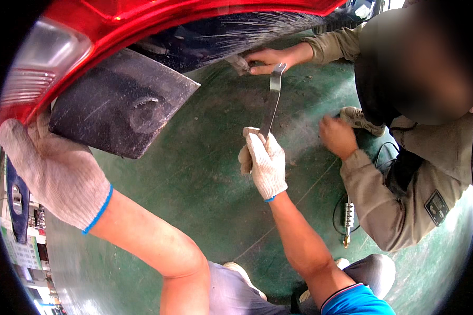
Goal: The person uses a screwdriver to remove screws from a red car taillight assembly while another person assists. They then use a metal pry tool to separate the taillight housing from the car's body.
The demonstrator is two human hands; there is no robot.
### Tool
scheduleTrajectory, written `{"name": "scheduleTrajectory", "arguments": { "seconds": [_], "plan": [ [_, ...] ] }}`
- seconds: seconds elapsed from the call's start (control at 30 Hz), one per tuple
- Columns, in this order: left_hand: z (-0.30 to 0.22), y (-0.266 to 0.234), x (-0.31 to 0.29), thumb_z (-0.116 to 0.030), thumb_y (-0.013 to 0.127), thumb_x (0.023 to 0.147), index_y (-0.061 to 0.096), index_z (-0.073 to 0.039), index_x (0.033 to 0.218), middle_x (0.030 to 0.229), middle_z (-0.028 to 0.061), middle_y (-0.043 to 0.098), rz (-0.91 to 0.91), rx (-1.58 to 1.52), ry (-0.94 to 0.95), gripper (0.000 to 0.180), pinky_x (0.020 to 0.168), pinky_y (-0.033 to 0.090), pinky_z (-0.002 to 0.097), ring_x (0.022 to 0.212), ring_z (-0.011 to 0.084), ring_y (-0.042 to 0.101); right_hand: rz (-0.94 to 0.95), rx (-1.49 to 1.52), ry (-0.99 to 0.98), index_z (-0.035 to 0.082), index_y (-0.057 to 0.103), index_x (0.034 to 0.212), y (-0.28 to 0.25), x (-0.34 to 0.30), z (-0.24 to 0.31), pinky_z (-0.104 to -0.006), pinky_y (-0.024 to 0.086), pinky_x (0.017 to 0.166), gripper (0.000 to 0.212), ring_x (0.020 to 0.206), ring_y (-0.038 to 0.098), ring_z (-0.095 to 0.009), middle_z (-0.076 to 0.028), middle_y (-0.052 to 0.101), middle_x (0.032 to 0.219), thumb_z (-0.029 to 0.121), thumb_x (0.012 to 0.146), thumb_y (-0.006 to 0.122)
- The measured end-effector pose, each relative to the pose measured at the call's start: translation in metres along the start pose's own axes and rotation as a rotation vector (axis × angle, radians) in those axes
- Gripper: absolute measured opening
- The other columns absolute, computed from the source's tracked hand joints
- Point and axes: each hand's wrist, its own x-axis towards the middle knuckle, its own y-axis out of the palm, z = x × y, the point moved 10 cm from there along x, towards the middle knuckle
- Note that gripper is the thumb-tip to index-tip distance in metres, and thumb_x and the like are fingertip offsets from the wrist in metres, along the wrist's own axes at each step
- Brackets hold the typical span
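My right hand (265, 163), in a white knit glove with a blue cuff, is closed round the lower end of a flat metal pry tool (273, 102). The tool stands up from the fist, its bent, notched tip near a co-worker's hand. At the left, my gloved left hand (58, 168) reaches up to the lower edge of a red car body panel (157, 13), next to the lamp (44, 58). Its visible fingers are stretched out; some are hidden behind a scuffed black mud flap (126, 102), which hangs beside the hand.
A co-worker crouches at the right. One of their hands (278, 58) is at the dusty dark underside (215, 37) of the car, by a small grey piece; the other hand (339, 137) hangs lower. A cabled metal tool with a brass tip (348, 223) lies on the green floor (194, 194).
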Motion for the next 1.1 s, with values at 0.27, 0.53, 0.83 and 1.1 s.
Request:
{"name": "scheduleTrajectory", "arguments": {
  "seconds": [0.27,0.53,0.83,1.1],
  "plan": [
    [0.008,-0.025,0.003,-0.034,0.063,0.094,0.059,0.005,0.127,0.131,0.0248,0.059,-0.027,0.065,0.025,0.052,0.114,0.038,0.044,0.124,0.0333,0.055,0.003,-0.071,0.03,0.003,0.062,0.115,0.005,-0.001,-0.009,-0.0264,0.043,0.048,0.028,0.051,0.052,-0.009,-0.003,0.059,0.066,0.027,0.103,0.055],
    [-0.004,-0.013,-0.006,-0.035,0.065,0.093,0.057,0.006,0.128,0.134,0.0256,0.057,-0.061,0.102,0.051,0.054,0.114,0.038,0.0467,0.126,0.0339,0.055,-0.009,-0.094,0.029,0.0,0.061,0.116,0.004,-0.003,-0.001,-0.0258,0.042,0.047,0.03,0.05,0.051,-0.009,-0.004,0.058,0.067,0.026,0.103,0.053],
    [-0.009,-0.013,-0.006,-0.028,0.067,0.094,0.055,0.007,0.129,0.133,0.024,0.059,-0.021,0.076,0.117,0.051,0.114,0.039,0.0492,0.124,0.035,0.057,-0.021,-0.164,0.016,0.001,0.061,0.114,0.001,-0.002,0.006,-0.0252,0.042,0.047,0.032,0.051,0.051,-0.007,-0.002,0.058,0.067,0.029,0.102,0.053],
    [-0.019,-0.017,-0.011,-0.017,0.063,0.096,0.049,0.009,0.134,0.132,0.0269,0.057,0.076,0.589,0.276,0.048,0.112,0.042,0.046,0.124,0.0344,0.057,-0.014,-0.166,0.009,0.002,0.062,0.112,0.002,-0.003,0.008,-0.0251,0.041,0.046,0.031,0.051,0.051,-0.007,-0.002,0.058,0.066,0.031,0.101,0.054]
  ]
}}
